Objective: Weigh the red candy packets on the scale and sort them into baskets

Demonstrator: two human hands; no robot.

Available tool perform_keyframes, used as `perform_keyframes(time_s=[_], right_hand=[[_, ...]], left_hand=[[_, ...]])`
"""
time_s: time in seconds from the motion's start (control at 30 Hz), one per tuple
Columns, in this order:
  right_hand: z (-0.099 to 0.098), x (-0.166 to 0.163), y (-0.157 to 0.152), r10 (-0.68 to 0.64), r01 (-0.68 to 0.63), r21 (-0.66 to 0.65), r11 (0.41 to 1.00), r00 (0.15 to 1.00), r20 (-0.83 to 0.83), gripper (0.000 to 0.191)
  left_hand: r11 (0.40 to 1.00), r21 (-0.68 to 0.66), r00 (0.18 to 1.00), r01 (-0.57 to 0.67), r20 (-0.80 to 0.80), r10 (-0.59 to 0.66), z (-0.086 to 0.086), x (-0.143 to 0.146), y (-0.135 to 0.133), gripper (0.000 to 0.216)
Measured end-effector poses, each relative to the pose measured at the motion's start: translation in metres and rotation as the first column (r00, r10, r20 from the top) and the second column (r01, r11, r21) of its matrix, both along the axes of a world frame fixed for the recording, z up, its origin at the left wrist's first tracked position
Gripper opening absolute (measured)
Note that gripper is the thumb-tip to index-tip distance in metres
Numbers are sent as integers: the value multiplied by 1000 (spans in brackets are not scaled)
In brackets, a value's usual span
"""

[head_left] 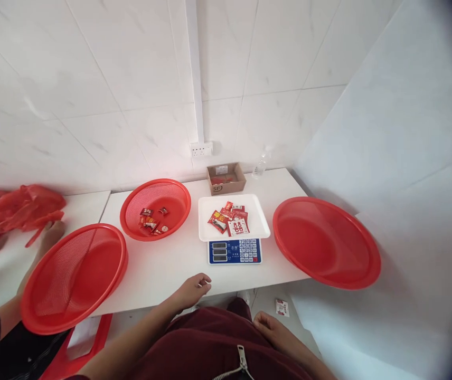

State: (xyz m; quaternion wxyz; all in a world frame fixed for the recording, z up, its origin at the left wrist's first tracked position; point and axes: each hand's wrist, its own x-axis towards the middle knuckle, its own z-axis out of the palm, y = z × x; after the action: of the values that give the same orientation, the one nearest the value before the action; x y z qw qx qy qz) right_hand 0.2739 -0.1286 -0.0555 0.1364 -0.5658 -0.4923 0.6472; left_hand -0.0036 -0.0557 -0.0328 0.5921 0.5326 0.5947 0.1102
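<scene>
My left hand [191, 291] rests on the near edge of the white table [162, 269], fingers curled into a loose fist with nothing visible in it. My right hand [270, 325] lies on my dark red lap, fingers curled and holding nothing I can see. Straight ahead stands a blue-faced digital scale [235, 251] with a white tray [210, 228] carrying several red snack packets [229, 217]. To its left, a red mesh basket [178, 196] has a few packets [150, 220] in it.
A large empty red mesh basket [73, 277] overhangs the table at left; a red basin [325, 243] overhangs at right. A cardboard box [226, 178] and clear bottle [260, 168] stand by the wall. Another person's hands [52, 232] handle red plastic bags [20, 206]. One packet [282, 307] lies on the floor.
</scene>
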Motion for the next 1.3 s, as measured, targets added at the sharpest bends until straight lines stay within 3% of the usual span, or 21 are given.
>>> perform_keyframes(time_s=[0.1,0.17,0.23,0.3,0.4,0.47,0.6,0.7,0.87,0.97,1.13,1.2,1.3], right_hand=[[-29,32,11,-23,-8,138,990,974,225,28],[-48,55,20,-4,-64,154,986,913,408,25],[-60,73,32,53,-161,158,974,846,531,23],[-63,80,46,146,-305,211,929,822,550,23],[-49,74,72,289,-503,396,768,824,486,26],[-35,64,95,310,-530,522,668,836,453,30],[-8,30,160,100,-391,698,600,902,419,34],[3,-3,209,10,-402,726,558,878,479,37],[6,-36,246,42,-587,577,568,720,693,57],[7,-38,247,19,-593,583,555,710,704,58],[20,-39,242,-85,-485,663,570,768,635,33],[31,-44,234,-56,-391,686,614,845,532,26],[47,-54,213,87,-274,639,718,947,309,21]], left_hand=[[999,22,1000,28,-5,-28,7,36,23,39],[997,59,998,46,-36,-44,13,60,36,39],[995,86,996,48,-74,-41,21,80,45,38],[995,85,995,42,-94,-34,27,94,51,38],[995,97,993,21,-119,-9,32,101,51,38],[994,108,991,4,-132,11,31,97,48,39],[995,93,989,-30,-141,43,28,77,44,40],[992,107,990,-67,-120,80,30,59,46,39],[983,130,986,-128,-93,140,33,35,49,37],[984,117,988,-133,-61,141,31,26,49,36],[985,111,991,-130,0,131,26,21,57,37],[983,102,988,-153,53,148,29,25,64,42],[976,121,972,-180,178,157,37,35,75,51]])
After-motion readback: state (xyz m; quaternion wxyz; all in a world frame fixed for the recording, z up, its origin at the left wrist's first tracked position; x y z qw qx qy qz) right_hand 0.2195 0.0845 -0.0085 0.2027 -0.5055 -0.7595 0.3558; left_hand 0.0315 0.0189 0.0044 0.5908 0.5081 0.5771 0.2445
